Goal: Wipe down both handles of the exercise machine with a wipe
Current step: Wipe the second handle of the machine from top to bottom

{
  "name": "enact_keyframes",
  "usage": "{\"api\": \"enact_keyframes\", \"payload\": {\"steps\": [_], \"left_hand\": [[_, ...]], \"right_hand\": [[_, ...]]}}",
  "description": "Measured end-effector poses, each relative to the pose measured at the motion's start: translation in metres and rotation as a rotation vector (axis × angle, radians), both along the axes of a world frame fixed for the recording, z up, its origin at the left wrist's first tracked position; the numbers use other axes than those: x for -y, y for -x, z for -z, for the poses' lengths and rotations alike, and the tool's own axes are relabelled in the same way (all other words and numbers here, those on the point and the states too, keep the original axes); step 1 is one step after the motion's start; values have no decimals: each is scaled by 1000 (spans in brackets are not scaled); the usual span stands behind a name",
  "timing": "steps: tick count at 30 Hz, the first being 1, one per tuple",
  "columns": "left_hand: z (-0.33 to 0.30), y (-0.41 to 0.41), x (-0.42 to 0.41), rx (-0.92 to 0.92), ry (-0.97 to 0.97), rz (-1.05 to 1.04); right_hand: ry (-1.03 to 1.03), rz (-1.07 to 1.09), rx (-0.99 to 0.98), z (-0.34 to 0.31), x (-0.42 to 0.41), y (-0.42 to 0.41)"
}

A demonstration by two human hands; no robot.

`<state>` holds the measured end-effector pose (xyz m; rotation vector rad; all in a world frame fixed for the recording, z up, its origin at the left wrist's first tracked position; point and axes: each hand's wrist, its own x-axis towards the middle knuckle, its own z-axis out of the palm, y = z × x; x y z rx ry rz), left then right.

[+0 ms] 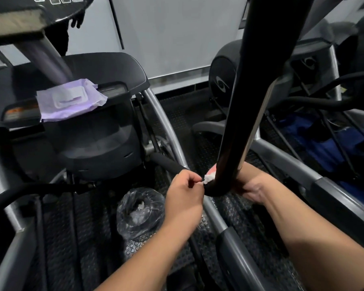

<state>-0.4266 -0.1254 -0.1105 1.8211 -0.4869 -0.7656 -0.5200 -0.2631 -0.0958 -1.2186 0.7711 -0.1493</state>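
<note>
1. My left hand (pixel 184 191) pinches a small white wipe (pixel 208 178) between thumb and curled fingers, pressing it to the left side of the black handle (pixel 259 101) near its lower end.

2. My right hand (pixel 253 188) reaches around the far side of the same handle at that low point; its fingers are hidden behind the bar, so I cannot tell whether they grip it or lie loose.

3. The handle runs as a thick black bar from the top of the frame down between my two hands, with a silver strip (pixel 259 122) along its right edge.

4. A second black foam-covered handle (pixel 168 163) angles in from the left, its end close to my left knuckles.

5. A lilac pack of wipes (pixel 72 100), its white flap lid shut, lies on the dark shroud (pixel 105 68) of the exercise machine, upper left, well apart from my hands.

6. A crumpled clear plastic bag (pixel 140 211) with bits of white inside sits on the studded black floor mat (pixel 76 223) below my left hand.

7. Grey metal rails (pixel 166 122) curve down either side of the mat; a neighbouring machine (pixel 224 74) stands at right, with something blue (pixel 324 148) lying beneath its frame.
</note>
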Motion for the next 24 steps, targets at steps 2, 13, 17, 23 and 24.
{"api": "enact_keyframes", "payload": {"steps": [2, 13, 17, 23, 24], "left_hand": [[-1, -2, 2, 12, 45, 33], [-4, -12, 24, 40, 92, 206], [-4, -16, 24, 194, 32, 304], [14, -27, 8, 562, 15, 427], [15, -26, 8, 580, 5, 416]], "right_hand": [[39, -103, -51, -5, 4, -6], [33, 25, 36, -11, 0, -4], [463, 366, 58, -19, -29, 15], [608, 257, 77, -31, -68, 33], [590, 268, 55, -32, -70, 31]]}}
